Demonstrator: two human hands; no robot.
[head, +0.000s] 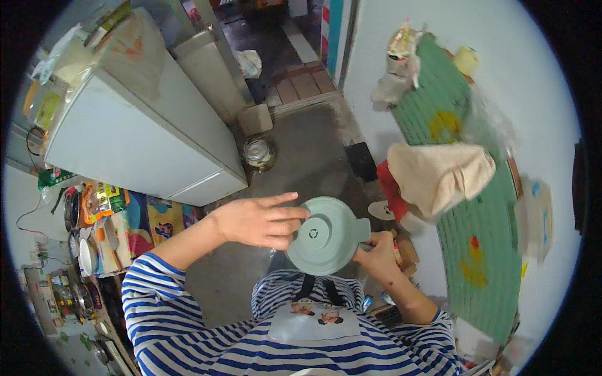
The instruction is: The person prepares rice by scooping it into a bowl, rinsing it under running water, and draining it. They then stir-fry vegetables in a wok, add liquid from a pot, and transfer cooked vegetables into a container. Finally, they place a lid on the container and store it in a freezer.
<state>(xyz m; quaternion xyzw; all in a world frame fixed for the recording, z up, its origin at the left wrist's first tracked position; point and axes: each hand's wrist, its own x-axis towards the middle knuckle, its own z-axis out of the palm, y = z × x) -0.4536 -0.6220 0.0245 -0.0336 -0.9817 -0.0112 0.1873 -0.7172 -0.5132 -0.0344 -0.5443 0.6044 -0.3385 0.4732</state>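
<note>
A round pale green plastic vessel point(338, 251) is in front of my body, its flat ringed face with a small central mark turned up towards me. A short tab handle juts from its right side. My right hand point(380, 254) grips the vessel by this handle side; some of its fingers are hidden underneath. My left hand point(261, 223) reaches in from the left with its fingers spread. Its fingertips overlap the vessel's left rim, and its thumb is hidden. Whether those fingertips press on the rim is hard to tell.
A white refrigerator point(136, 136) stands at the left, beside a counter with pans and packets point(106, 199). A lidded glass jar point(258, 152) is on the floor. To the right, a green ribbed surface point(479, 254) bears a beige cloth point(437, 176). A doorway point(305, 80) opens ahead.
</note>
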